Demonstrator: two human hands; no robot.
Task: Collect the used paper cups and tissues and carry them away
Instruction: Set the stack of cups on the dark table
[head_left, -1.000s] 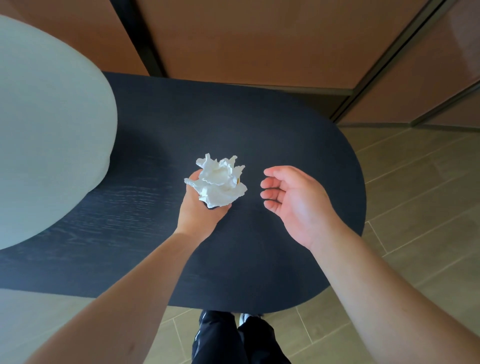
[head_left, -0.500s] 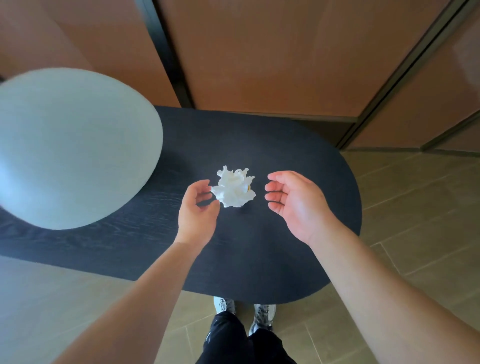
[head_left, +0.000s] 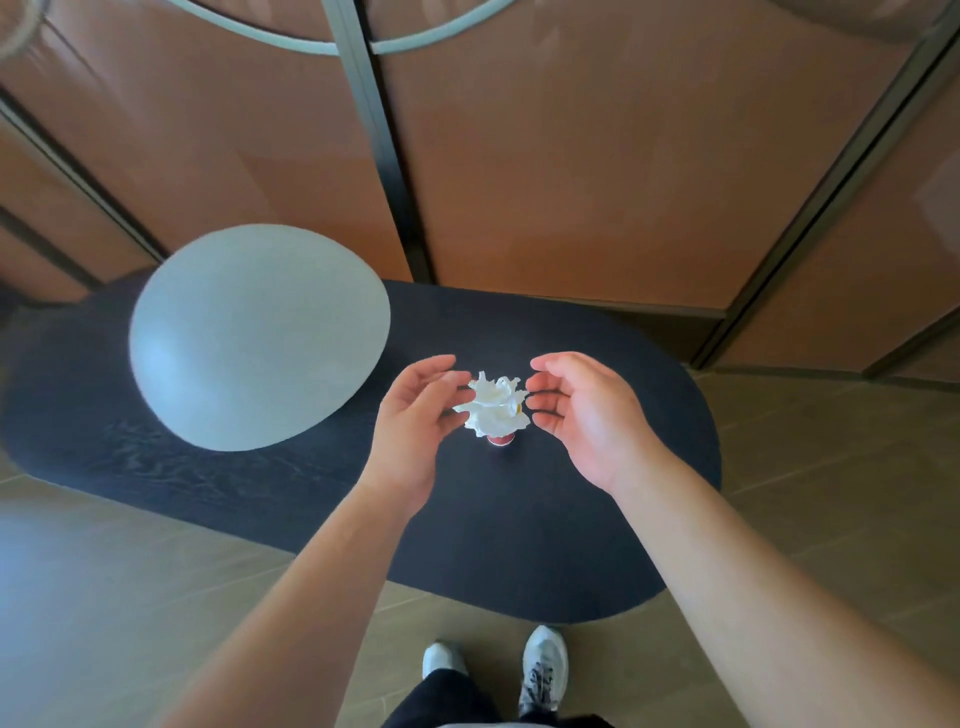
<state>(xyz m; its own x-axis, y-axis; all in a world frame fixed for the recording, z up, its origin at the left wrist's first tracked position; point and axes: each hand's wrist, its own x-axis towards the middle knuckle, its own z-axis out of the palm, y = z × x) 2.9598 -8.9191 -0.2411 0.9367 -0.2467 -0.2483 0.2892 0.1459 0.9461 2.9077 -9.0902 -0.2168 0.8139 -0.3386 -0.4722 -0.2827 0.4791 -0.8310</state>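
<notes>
A crumpled white tissue wad (head_left: 496, 402) is stuffed into a small red paper cup (head_left: 501, 441), of which only the base shows. The cup stands on the dark oval table (head_left: 519, 545), right of its middle. My left hand (head_left: 410, 431) is just left of the wad, fingers spread and curved, fingertips at the tissue's edge. My right hand (head_left: 587, 415) mirrors it on the right side, fingers apart, a small gap from the tissue. Neither hand grips the cup.
A large pale round dome (head_left: 254, 338) hangs over the table's left half. Brown wall panels with dark frames (head_left: 384, 156) rise behind the table. Tiled floor surrounds it, and my shoes (head_left: 543, 670) stand at the near edge.
My left hand held the tissue-filled cup a second ago; it has set it on the table and let go. The view has pulled back and up, and both hands now flank the cup.
</notes>
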